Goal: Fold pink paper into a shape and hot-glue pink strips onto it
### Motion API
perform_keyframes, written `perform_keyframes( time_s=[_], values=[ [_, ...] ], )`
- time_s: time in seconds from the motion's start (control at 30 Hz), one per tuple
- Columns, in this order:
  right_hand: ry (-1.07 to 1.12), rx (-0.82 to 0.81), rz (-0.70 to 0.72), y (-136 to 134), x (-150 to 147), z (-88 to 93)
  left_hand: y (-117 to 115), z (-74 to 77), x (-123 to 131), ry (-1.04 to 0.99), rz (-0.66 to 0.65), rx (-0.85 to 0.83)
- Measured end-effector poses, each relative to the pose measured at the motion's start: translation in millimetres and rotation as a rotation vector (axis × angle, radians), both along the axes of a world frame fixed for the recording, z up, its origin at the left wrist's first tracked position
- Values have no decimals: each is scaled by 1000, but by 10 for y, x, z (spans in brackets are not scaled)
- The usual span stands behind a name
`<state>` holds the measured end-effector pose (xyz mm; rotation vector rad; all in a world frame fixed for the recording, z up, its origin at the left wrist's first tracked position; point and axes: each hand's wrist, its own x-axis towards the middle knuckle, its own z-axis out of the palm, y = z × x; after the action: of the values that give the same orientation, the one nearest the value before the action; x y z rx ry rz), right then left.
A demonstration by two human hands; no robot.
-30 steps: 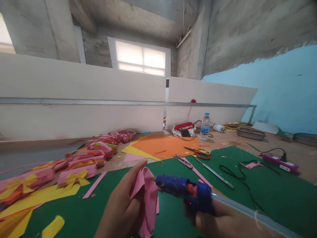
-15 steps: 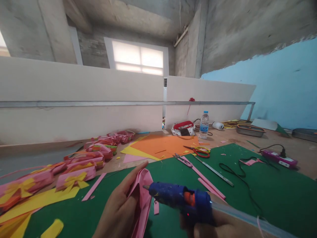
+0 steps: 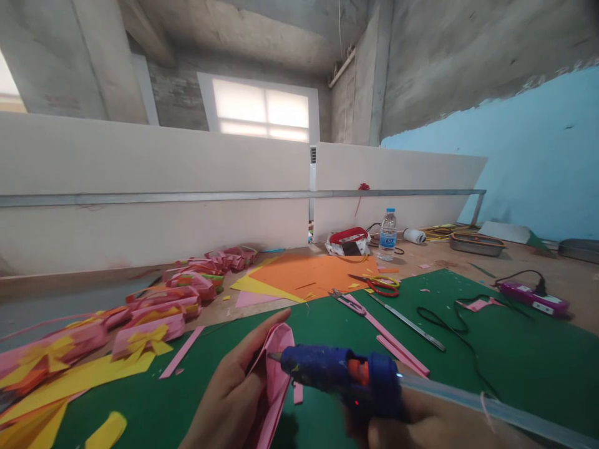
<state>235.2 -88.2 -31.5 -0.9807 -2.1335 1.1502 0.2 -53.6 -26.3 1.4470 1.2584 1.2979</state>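
Observation:
A folded pink paper piece [image 3: 279, 374] stands upright in my left hand [image 3: 234, 386], whose fingers are partly hidden behind and inside it. My right hand [image 3: 402, 424] is wrapped round the handle of a blue glue gun [image 3: 322, 366], at the bottom centre. The gun's metal nozzle points left and meets or nearly meets the pink paper near its upper part; actual contact is hard to tell. A clear glue stick [image 3: 444, 397] runs out of the gun's back end, and a small red light glows on its body.
Pink paper pieces with yellow bows [image 3: 150, 333] line the left. Beyond the green sheet [image 3: 374, 318] lie orange paper [image 3: 299, 274], red-and-yellow scissors [image 3: 381, 284] and a water bottle [image 3: 387, 236]. A metal blade tool [image 3: 407, 322], pink strips and a purple power strip [image 3: 533, 298] are on the right.
The nozzle now overlaps the pink paper's upper part, where before it was at the paper's right edge. The paper and my left hand have shifted slightly right. Both grips are unchanged.

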Motion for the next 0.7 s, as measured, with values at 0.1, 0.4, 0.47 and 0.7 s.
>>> perform_keyframes(
  time_s=[0.1, 0.4, 0.47, 0.7],
  values=[
    [49, 2, 19, 21, -102, 289, 4, 9, 1, 28, 6, 5],
    [156, -190, -62, -26, -201, 280, -27, 47, 10, 88, 9, -3],
    [104, -223, -111, -46, -154, 174, -30, 44, 12, 93, 7, 4],
    [-16, -185, -58, 13, 56, 38, -51, 64, 43, 102, 4, 15]
  ],
)
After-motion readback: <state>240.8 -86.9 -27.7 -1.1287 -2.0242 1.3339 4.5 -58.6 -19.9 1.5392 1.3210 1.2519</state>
